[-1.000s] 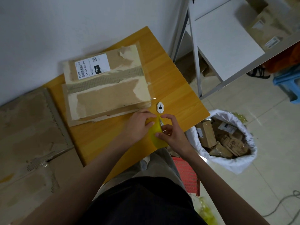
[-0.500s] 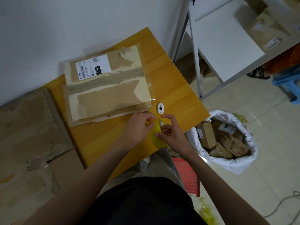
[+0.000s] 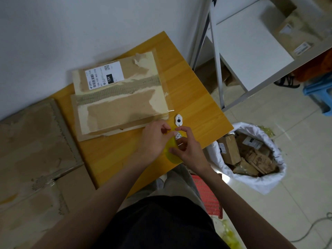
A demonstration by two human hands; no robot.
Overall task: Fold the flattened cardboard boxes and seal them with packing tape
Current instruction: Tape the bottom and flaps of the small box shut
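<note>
Flattened cardboard boxes (image 3: 118, 97) lie stacked on the orange wooden table (image 3: 194, 97), the top one bearing a white shipping label (image 3: 104, 75). Near the table's front edge, both hands work on a yellow roll of packing tape (image 3: 171, 151). My left hand (image 3: 152, 139) holds the roll's left side with fingers curled. My right hand (image 3: 186, 146) pinches the tape's end at the top of the roll. A small white cutter (image 3: 178, 120) lies on the table just beyond my fingers.
More flattened cardboard (image 3: 32, 159) lies to the left of the table. A white bag (image 3: 255, 180) filled with cardboard scraps sits on the floor at right. A metal shelf frame (image 3: 215, 56) stands behind it. A red basket (image 3: 208, 196) is under the table edge.
My hands stay on the tape roll. The right fingers have shifted slightly at the tape's end.
</note>
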